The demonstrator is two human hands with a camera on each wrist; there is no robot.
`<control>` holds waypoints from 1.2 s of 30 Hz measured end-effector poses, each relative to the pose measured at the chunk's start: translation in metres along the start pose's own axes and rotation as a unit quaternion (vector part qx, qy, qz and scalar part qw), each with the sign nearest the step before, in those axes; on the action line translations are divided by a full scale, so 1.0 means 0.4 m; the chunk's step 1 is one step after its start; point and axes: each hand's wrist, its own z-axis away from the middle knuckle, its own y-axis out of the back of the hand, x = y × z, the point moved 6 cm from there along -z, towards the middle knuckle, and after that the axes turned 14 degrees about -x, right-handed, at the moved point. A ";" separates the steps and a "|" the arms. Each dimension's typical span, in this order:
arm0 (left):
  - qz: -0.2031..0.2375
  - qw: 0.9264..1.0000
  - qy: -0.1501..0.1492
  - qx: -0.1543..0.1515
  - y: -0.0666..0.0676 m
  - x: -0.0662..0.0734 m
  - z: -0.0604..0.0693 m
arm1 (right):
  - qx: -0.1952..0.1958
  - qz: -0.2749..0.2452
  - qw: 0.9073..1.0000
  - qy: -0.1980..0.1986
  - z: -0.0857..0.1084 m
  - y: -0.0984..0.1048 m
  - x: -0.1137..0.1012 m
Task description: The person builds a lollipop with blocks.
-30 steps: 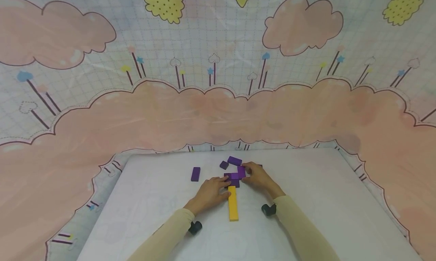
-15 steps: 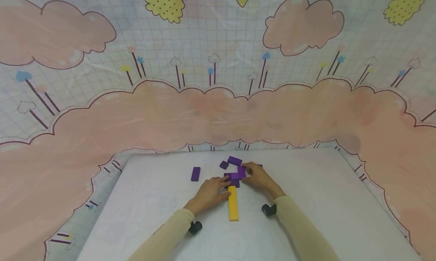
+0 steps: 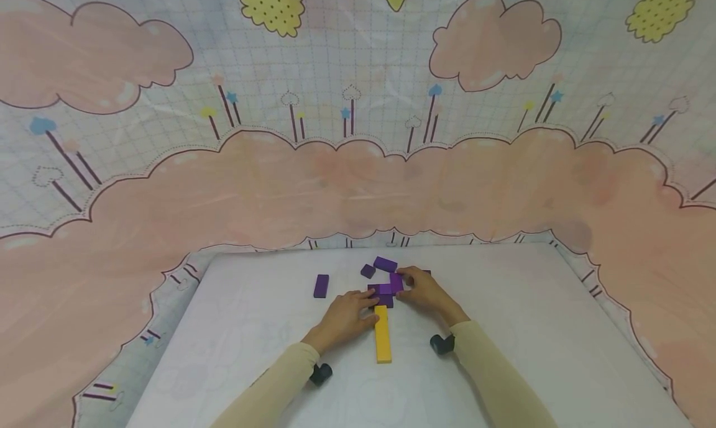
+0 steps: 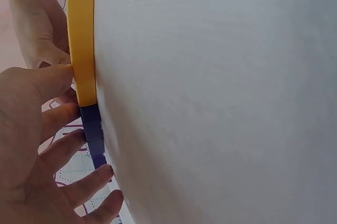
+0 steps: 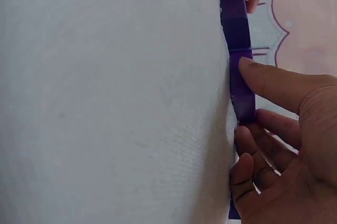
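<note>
White tabletop (image 3: 520, 291): loose purple blocks (image 3: 321, 286) around the hands (image 3: 345, 316), one partly hidden.

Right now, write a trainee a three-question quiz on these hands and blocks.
1. True or false: the left hand touches the long yellow rectangular block.
2. Which hand pinches a bright purple rectangular block: A) left, B) right?
3. Fill the gap: in the head view, the small dark purple square block appears ____ (higher or lower) than the yellow block.

Key: 1. True. 2. B, the right hand. 3. Higher.
</note>
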 end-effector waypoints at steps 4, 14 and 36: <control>0.004 1.000 0.000 -0.005 0.005 -0.002 -0.003 | 0.001 0.002 1.000 0.000 -0.005 0.001 0.002; 0.008 1.000 0.002 -0.011 0.012 -0.008 -0.007 | -0.006 0.002 1.000 -0.016 -0.012 -0.002 0.000; 0.027 0.996 -0.016 0.080 0.085 -0.037 0.022 | -0.001 -0.004 1.000 -0.002 -0.029 0.006 0.007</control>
